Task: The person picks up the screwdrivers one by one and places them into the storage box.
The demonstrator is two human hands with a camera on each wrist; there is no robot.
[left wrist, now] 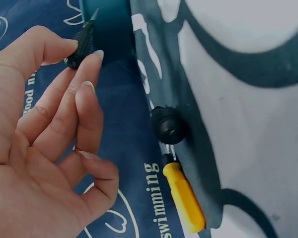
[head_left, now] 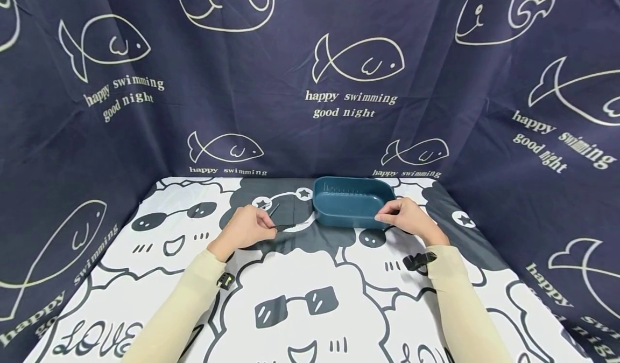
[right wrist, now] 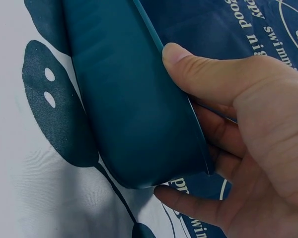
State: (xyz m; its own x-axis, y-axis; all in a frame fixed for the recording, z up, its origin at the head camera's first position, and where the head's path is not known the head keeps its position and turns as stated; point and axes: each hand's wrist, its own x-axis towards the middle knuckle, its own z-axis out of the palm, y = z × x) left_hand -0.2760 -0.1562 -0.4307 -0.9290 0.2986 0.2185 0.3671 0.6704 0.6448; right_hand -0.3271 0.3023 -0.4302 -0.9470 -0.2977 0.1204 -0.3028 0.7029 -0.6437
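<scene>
My left hand [head_left: 246,226] pinches a small black-handled screwdriver [left wrist: 83,45] between thumb and fingertips. Its thin tip points toward the teal plastic bin [head_left: 339,220], to the left of which the hand is held. At the bin's near right corner, my right hand [head_left: 409,218] grips the rim, thumb on the near wall and fingers over the edge, as the right wrist view shows. Below the left hand, the left wrist view has a yellow-handled screwdriver [left wrist: 185,199] and a black rounded handle end [left wrist: 169,126] lying on the cloth.
A white and dark patterned cloth [head_left: 300,271] covers the table. Dark blue fabric walls [head_left: 286,83] with fish drawings rise at the back and both sides. The bin stands near the back edge; no contents show inside it in the head view.
</scene>
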